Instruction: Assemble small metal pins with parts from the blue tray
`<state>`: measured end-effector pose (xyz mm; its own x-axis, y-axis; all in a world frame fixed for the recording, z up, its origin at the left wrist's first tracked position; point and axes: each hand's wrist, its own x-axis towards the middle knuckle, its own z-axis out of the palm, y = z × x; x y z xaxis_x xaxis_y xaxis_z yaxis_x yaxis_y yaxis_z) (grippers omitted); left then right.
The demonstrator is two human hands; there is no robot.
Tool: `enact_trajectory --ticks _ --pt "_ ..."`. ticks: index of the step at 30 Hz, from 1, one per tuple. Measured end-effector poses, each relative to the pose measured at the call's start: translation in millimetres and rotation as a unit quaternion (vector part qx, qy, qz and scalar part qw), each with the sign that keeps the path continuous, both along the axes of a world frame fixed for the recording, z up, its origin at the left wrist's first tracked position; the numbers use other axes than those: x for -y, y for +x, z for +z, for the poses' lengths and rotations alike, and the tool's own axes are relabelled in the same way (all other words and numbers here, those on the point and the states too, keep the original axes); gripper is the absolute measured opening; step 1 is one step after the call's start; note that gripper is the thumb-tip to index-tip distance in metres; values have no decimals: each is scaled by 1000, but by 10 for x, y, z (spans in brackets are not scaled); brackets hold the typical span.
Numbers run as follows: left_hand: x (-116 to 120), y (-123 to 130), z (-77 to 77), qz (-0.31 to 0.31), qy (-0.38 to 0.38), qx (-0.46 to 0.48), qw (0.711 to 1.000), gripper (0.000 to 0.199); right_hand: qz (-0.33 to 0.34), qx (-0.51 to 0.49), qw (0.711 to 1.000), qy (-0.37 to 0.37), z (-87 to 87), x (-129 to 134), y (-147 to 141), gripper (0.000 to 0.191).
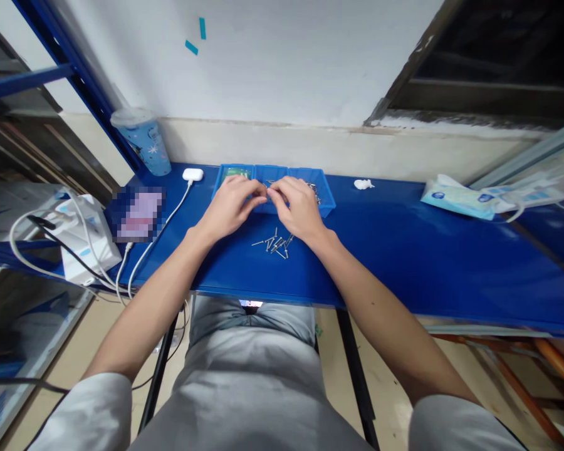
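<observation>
From the head view, both bare hands meet over the front wall of a shallow blue plastic tray [326, 202] with rectangular compartments, set on the smooth blue desk [404, 250]. The left hand [230, 203] and right hand [298, 203] curl inward with fingertips pinched together where they touch; whatever they pinch is too small to make out. Just in front of the hands, a loose scatter of thin, shiny metal pins [275, 243] lies on the desk, more of them showing in the tray's right compartment. To the left stand a pale blue patterned cup [143, 139] with a lid, a white rounded charger [193, 175] and its cord. A soft tissue packet [455, 199] lies far right.
</observation>
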<state>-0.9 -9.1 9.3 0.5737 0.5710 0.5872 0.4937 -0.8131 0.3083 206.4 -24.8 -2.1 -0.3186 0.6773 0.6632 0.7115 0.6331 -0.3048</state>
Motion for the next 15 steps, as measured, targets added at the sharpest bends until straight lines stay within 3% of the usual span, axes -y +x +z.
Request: enact_trajectory --ticks 8,15 --pt "-34 -10 -36 26 31 56 998 29 81 23 996 5 -39 -6 0 27" --pt "-34 -10 -50 22 18 61 998 20 97 30 995 6 -61 -6 -14 25"
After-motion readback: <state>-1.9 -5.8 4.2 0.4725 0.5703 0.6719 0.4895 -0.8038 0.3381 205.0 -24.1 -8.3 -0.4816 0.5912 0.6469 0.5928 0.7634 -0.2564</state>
